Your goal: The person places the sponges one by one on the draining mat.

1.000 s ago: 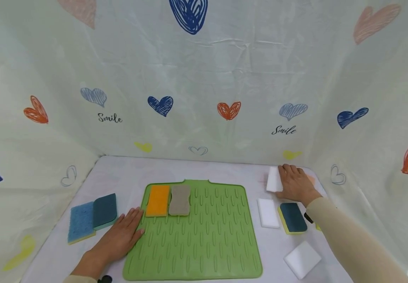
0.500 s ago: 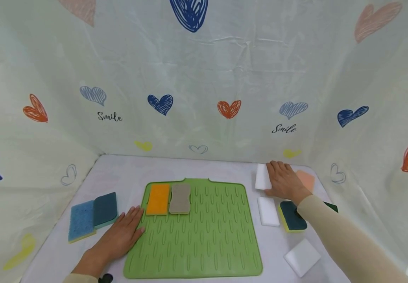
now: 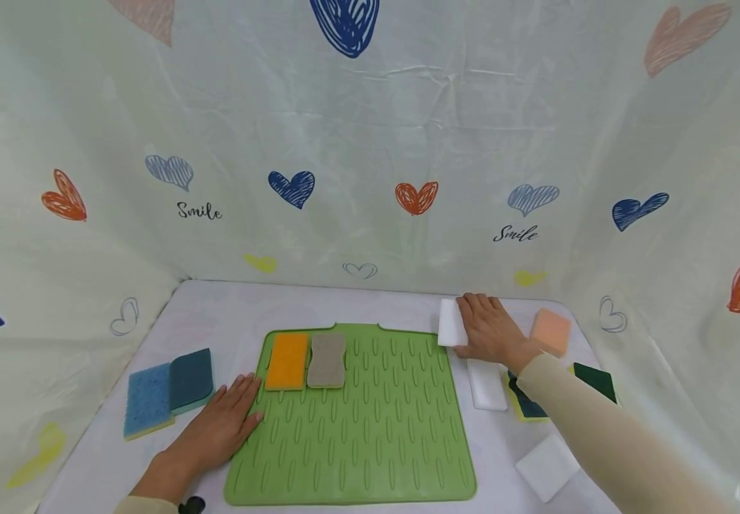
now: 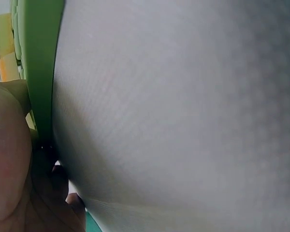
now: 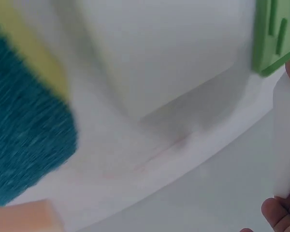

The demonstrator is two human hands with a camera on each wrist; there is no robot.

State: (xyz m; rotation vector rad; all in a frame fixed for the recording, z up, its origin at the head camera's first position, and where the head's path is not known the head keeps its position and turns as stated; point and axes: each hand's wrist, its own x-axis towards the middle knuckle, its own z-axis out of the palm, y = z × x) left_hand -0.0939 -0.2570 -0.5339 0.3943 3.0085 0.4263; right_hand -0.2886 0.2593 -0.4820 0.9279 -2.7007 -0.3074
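My right hand (image 3: 490, 331) grips a white sponge (image 3: 451, 323) between thumb and fingers, at the far right corner of the green mat (image 3: 370, 442). In the right wrist view this white sponge (image 5: 286, 140) stands off the table. Fingers of my left hand (image 3: 218, 425) lie straight on the mat's left edge. Side by side at the mat's far left lie an orange sponge (image 3: 287, 362) and a grey wavy-edged sponge (image 3: 327, 361). In the left wrist view the left hand (image 4: 9, 159) touches the mat's edge.
Left of the mat lie a blue sponge (image 3: 148, 402) and a dark teal sponge (image 3: 191, 380). On the right are two white sponges, one upright (image 3: 487, 385) and one askew (image 3: 546, 467), a peach sponge (image 3: 551, 331), and two dark green-and-yellow scouring sponges (image 3: 594, 382), partly behind the sleeve.
My right hand has carried the white sponge leftward from the far right of the table to the mat's corner, uncovering the peach sponge. The left hand has stayed in place.
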